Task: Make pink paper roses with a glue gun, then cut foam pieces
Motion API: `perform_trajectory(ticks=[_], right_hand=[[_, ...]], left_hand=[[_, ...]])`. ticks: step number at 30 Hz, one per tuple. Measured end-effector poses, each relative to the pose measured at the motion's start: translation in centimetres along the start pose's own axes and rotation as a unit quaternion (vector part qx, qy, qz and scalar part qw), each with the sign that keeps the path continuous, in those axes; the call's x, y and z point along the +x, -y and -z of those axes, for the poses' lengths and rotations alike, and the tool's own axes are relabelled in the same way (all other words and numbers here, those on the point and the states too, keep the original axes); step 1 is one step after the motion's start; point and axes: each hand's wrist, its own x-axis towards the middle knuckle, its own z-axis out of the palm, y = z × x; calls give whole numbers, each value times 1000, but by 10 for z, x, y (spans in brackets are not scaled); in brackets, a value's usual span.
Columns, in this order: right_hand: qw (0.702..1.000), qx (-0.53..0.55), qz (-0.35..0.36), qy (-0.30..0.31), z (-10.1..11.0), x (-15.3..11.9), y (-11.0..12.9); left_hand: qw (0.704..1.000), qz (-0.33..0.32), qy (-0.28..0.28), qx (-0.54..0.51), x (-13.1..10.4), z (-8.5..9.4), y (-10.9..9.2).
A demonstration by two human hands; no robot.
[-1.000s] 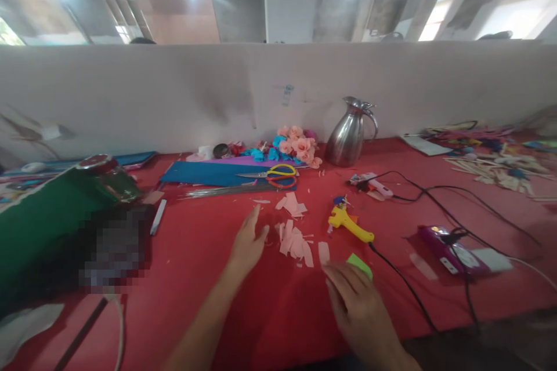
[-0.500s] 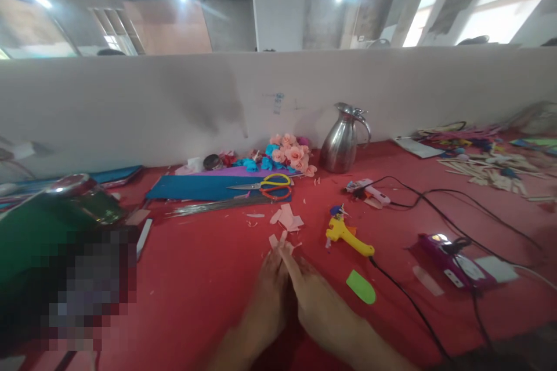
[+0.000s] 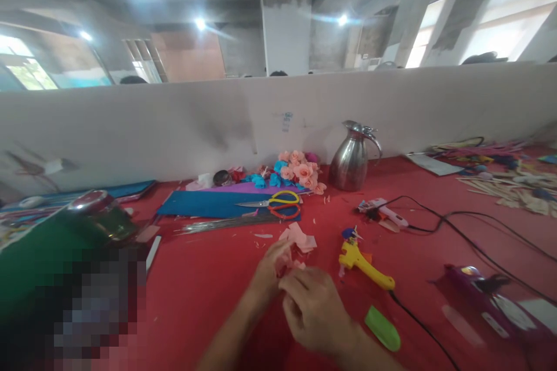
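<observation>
My left hand (image 3: pixel 266 275) is closed around pink crepe-like paper (image 3: pixel 284 259), which shows between its fingers and thumb. My right hand (image 3: pixel 317 307) meets it from the right, fingers curled and pinching at the lower edge of that paper; the fingertips are partly hidden. Just beyond the hands lies a small pile of cut pink paper pieces (image 3: pixel 301 239) on the red table (image 3: pixel 195 295). To the right rests a yellow glue gun (image 3: pixel 368 265), with a green oval piece (image 3: pixel 383 327) nearer to me.
Scissors (image 3: pixel 256 204) lie on blue sheets (image 3: pixel 209 203) beside thin wires (image 3: pixel 217 224). Behind are pink paper flowers (image 3: pixel 302 171) and a steel jug (image 3: pixel 350 159). Cables run from a pink glue gun (image 3: pixel 387 213) and a purple power strip (image 3: pixel 491 301). A green box (image 3: pixel 47 249) stands left.
My hands were pressed together with fingers extended; now they are apart, with fingers curled at the pink paper. The view has tilted up, and the table things appear lower and farther right.
</observation>
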Motion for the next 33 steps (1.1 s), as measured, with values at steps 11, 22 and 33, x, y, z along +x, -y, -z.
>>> perform_trajectory(ticks=[11, 22, 33], right_hand=[[982, -125, -95, 108, -30, -1, -23], [985, -171, 1, -26, -31, 3, -34], [991, -113, 64, -18, -17, 3, -18]], left_hand=[[975, 98, -130, 151, 51, 62, 20], [913, -42, -132, 383, 103, 84, -9], [992, -16, -16, 124, 17, -15, 39]])
